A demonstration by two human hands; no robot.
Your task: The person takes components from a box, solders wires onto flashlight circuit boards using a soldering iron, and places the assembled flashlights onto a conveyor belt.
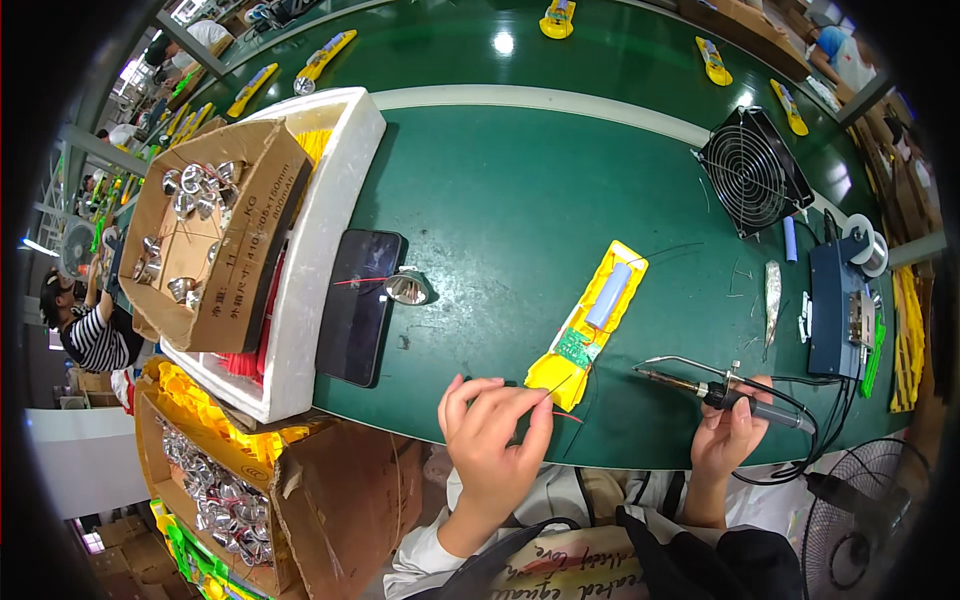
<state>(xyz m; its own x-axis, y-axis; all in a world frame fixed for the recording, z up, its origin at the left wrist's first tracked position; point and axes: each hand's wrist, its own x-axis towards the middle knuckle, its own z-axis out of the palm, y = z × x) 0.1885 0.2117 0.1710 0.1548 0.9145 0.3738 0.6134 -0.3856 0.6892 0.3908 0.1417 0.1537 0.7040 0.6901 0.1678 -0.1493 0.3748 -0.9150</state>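
My right hand (732, 425) grips a soldering iron (760, 408) with a thin metal tube along its top; the tip points left toward a yellow plastic housing (632, 262). Inside that open housing lie a blue cylindrical battery cell (609, 296) and a small green circuit board (575, 348). Close to the housing's near end, my left hand (490, 440) has thumb and forefinger pinched on a thin wire (560, 385). A short red wire end (572, 417) sticks out beside these fingertips. The iron's tip is apart from the board.
Left of me lie a dark phone (362, 305), a silver reflector cup (408, 288) and a white foam box (350, 150) under a carton (250, 240) of reflectors. At right stand a black fan (755, 170), a blue soldering station (835, 310) and a solder spool (866, 245). Beyond, a green belt (450, 50) carries yellow housings.
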